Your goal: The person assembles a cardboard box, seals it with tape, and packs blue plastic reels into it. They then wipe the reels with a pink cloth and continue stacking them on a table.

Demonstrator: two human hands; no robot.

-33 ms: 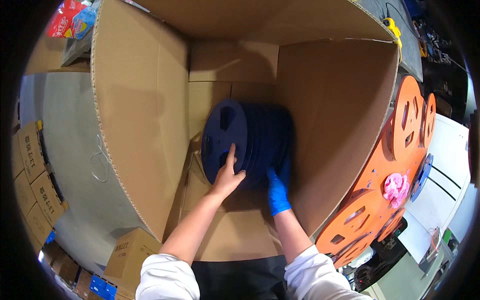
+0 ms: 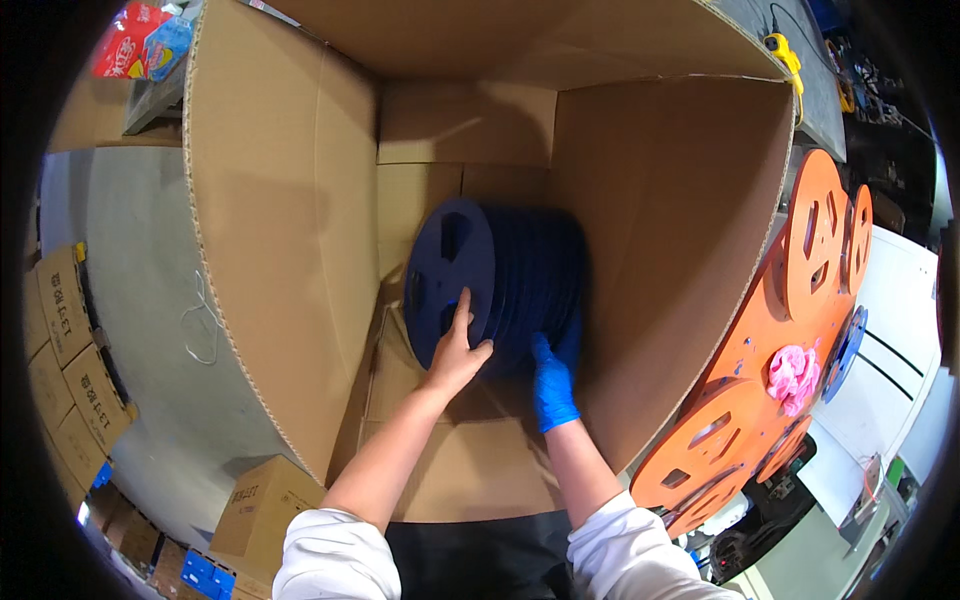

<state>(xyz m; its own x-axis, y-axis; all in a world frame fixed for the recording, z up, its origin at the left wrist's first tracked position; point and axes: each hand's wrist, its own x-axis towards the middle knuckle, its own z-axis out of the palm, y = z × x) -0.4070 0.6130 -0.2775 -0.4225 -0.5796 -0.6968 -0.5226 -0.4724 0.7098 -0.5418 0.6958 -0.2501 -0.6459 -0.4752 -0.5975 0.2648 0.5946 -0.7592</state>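
Head view: a stack of dark blue reels point(image 2: 500, 285) stands on edge inside a big cardboard box point(image 2: 270, 250), near its back wall. Bare left hand point(image 2: 455, 355) lies flat on the front reel, fingers spread. Blue-gloved right hand point(image 2: 552, 385) seems to cup the stack's lower right edge; its grip is hard to make out. Orange reels point(image 2: 790, 330) lean outside the box's right wall.

A warehouse packing floor: stacked cartons point(image 2: 75, 350), orange reels point(image 2: 780, 330), concrete floor point(image 2: 150, 250).
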